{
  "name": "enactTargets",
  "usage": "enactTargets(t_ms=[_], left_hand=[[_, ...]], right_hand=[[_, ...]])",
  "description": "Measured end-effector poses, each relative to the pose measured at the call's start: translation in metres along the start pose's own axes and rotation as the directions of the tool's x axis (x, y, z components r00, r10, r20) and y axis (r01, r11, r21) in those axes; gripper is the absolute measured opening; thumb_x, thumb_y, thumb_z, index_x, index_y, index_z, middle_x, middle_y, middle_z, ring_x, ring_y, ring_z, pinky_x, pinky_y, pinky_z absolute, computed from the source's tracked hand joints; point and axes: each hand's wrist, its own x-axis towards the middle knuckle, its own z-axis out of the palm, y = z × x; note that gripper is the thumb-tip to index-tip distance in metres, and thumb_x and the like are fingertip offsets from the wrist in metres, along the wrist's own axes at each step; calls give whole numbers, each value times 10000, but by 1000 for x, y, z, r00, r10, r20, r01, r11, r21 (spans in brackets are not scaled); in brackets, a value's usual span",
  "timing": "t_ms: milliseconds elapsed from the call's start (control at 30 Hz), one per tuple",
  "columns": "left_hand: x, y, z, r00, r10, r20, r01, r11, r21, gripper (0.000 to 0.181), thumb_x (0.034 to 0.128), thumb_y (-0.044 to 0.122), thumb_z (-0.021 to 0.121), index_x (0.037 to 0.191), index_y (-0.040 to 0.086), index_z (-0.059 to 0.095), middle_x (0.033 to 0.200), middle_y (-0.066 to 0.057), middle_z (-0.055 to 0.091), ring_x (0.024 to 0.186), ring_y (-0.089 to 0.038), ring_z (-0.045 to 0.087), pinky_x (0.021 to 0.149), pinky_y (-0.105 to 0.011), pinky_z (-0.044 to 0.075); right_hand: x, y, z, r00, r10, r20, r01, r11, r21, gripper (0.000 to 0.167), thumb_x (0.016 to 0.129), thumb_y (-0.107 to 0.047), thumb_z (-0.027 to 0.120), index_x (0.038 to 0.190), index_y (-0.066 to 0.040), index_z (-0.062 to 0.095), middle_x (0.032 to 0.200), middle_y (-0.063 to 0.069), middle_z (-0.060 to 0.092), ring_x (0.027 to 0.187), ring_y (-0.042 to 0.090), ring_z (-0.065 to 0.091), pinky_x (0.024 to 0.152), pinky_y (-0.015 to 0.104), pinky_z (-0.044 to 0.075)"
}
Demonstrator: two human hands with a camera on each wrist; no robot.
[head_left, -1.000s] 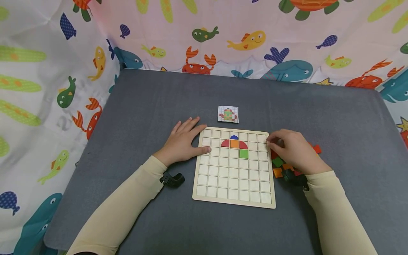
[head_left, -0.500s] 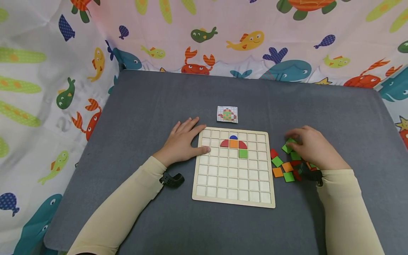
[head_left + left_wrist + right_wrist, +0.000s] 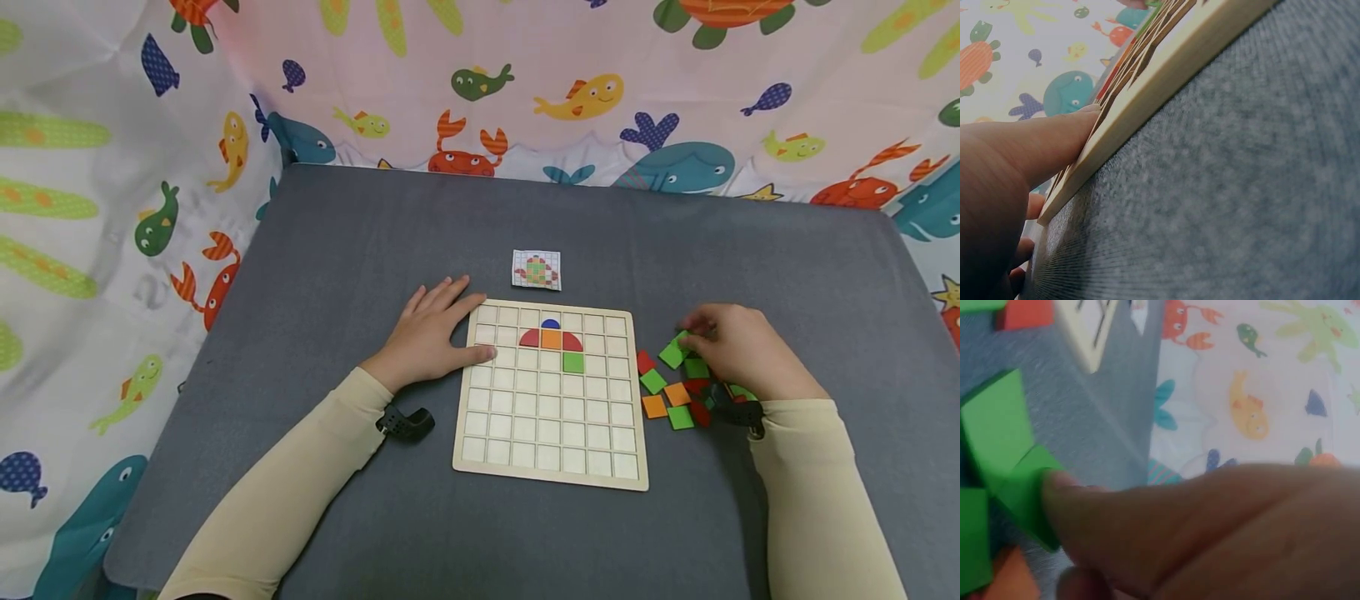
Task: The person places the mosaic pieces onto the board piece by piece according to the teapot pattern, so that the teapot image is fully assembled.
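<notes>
Your grey table gives you one flat surface, and the wooden board lies on it between your two hands, its grid mostly bare. Your left hand is spread at the board's far left corner, thumb over the left rim, fingers straight and gripping nothing; let it bear down lightly so that the board does not slip when you press a piece in. Your right hand works over the loose pile, just beyond the board's right edge.

The picture card lies just past the board's far edge. Its squares are too small to read from here, so it seems wise to check the spot on it before you let go of a piece.

In the grid, a blue half-round tops an orange square with a red piece on each side, and a green square sits directly below the right-hand red one.

Your right thumb and forefinger are curled in close, pinching a green tile near its edge; how firm the hold is, you cannot tell. It overlaps another green tile, so lift straight up to avoid dragging both. Then square its corners to the cell before pressing it flat.
</notes>
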Motion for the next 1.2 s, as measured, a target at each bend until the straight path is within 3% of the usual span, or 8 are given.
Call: enactTargets(t_ms=[100, 267, 500, 733, 967, 1200], left_hand=[[0, 0, 0, 1000, 2, 0, -2, 1000, 2, 889, 925, 708, 653, 1645, 256, 392, 1759, -35, 186, 1637, -246, 84, 1309, -518, -34], [1, 0, 0, 1000, 3, -3, -3, 1000, 7, 892, 923, 714, 650, 1644, 257, 391, 1759, -36, 186, 1637, -251, 88, 1309, -524, -27], [1, 0, -1, 1000, 7, -9, -7, 1000, 11, 888, 927, 715, 645, 1645, 259, 390, 1758, -38, 192, 1636, -250, 95, 1311, -516, -26], [0, -1, 1, 1000, 8, -3, -8, 1000, 11, 892, 924, 727, 638, 1647, 268, 387, 1758, -31, 192, 1637, -247, 94, 1311, -516, -28], [0, -1, 2, 1000, 4, -7, -4, 1000, 14, 894, 922, 737, 627, 1645, 268, 390, 1757, -28, 196, 1636, -244, 98, 1311, -514, -29], [0, -2, 2, 1000, 13, -9, -13, 1000, 18, 897, 920, 736, 633, 1645, 267, 391, 1756, -35, 200, 1636, -250, 100, 1311, -521, -23]], right_hand=[[-3, -6, -2, 999, 0, -34, 1, 1000, 17, 199, 1004, -153, 715, 1074, 34, 724, 926, 171, 717, 753, 268, 595, 580, 349, 500], [-5, -23, -1, 998, -19, -55, 21, 999, 43, 215, 1000, -217, 733, 1054, -9, 740, 927, 136, 728, 700, 230, 581, 556, 341, 494], [-2, -47, 10, 990, -120, -81, 126, 989, 80, 138, 998, -215, 739, 1033, -84, 765, 866, 64, 724, 589, 188, 540, 503, 316, 470], [5, -65, 28, 970, -231, -72, 237, 967, 92, 51, 974, -159, 757, 1009, -125, 769, 865, 19, 719, 640, 173, 548, 521, 297, 476], [11, -86, 39, 952, -305, -36, 307, 943, 127, 40, 971, -166, 764, 988, -130, 767, 886, 3, 730, 639, 154, 528, 524, 288, 446], [18, -98, 54, 927, -375, 0, 371, 919, 135, 43, 960, -172, 785, 999, -155, 773, 874, -48, 712, 685, 125, 556, 604, 288, 481]])
